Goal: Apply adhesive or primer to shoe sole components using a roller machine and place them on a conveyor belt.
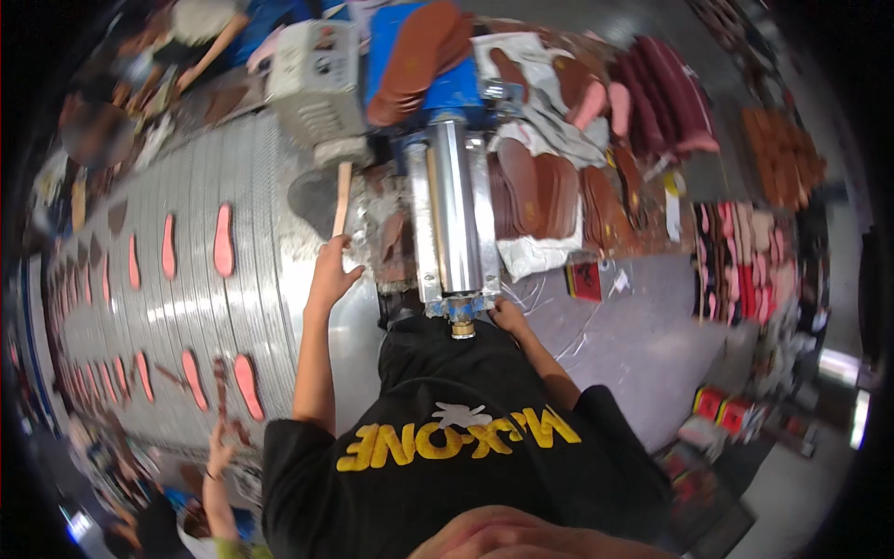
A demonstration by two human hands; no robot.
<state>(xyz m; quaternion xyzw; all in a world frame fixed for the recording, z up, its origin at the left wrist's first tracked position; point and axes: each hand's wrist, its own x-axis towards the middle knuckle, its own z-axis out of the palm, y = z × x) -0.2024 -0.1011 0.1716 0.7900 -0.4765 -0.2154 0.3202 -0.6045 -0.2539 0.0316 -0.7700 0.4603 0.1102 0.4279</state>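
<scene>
The largest thing here is the ribbed conveyor [186, 321] on the person's left, carrying two long rows of pink insoles [223, 240], well spaced. To the right spreads a pale worktop [643, 345], and between the two stands a machine with a shiny steel roller [454, 205], directly before the person.

The work looks well under way, though far from finished: the pieces on the conveyor seem to be the part already laid out. Plenty appears left, since a thick fan of brown soles [424, 56] rests on the blue surface [456, 88] behind the roller, and more stacked brown insoles [540, 196] sit just right of it. Whether any piece is within the roller cannot be told.

The left hand [335, 270] is left of the roller, partly wide, its thumb well apart from the fingers. Its fingertips come to the lower end of a narrow pinkish-tan strip [343, 198]; whether they press on it is unclear. The right hand [507, 318] is beside the roller's near end, mostly hidden, so its spread and any hold cannot be told.

Smallest is a brass-coloured fitting [463, 329] at that near end.
</scene>
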